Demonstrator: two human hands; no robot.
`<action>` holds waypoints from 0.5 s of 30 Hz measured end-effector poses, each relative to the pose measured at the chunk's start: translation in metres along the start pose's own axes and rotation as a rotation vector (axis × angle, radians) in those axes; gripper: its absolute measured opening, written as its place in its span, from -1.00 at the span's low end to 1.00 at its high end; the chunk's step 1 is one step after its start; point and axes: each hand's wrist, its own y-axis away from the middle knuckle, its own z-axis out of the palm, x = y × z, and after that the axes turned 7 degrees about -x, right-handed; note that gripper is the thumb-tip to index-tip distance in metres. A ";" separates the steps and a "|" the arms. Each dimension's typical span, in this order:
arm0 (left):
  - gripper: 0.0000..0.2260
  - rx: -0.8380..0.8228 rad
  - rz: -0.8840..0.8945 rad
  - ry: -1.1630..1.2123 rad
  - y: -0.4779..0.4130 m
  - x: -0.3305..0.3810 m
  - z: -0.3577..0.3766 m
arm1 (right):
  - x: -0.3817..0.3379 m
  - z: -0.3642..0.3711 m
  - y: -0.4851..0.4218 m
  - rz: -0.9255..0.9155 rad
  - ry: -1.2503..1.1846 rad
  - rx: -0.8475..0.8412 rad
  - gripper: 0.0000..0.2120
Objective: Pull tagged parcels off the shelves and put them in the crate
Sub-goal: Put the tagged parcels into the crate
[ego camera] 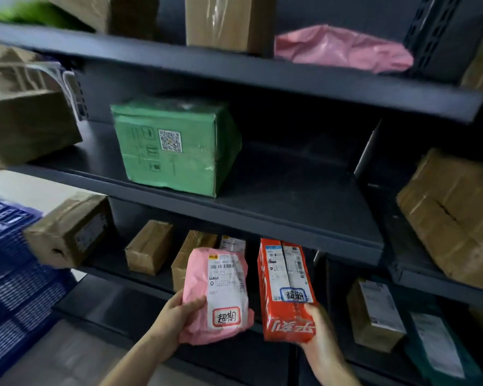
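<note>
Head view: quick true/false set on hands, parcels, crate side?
1. The left hand holds the pink parcel. True.
2. The right hand is empty. False: it grips the red box by its near end.
3. Both held parcels carry a handwritten tag. True: a red-bordered tag on the pink one, a blue-bordered tag on the red one.
4. The green box lies below the held parcels. False: it sits on the shelf above them.
5. The blue crates are at the right edge. False: they are at the left edge.
</note>
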 end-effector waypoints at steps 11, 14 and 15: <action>-0.67 0.142 0.057 0.060 0.181 0.079 0.004 | -0.078 0.083 0.111 0.212 0.082 -0.179 -0.72; -0.63 0.188 0.095 0.068 0.229 0.101 -0.005 | -0.097 0.119 0.133 0.223 0.111 -0.255 -0.74; -0.61 0.200 0.111 0.075 0.245 0.108 -0.008 | -0.103 0.132 0.139 0.224 0.118 -0.288 -0.74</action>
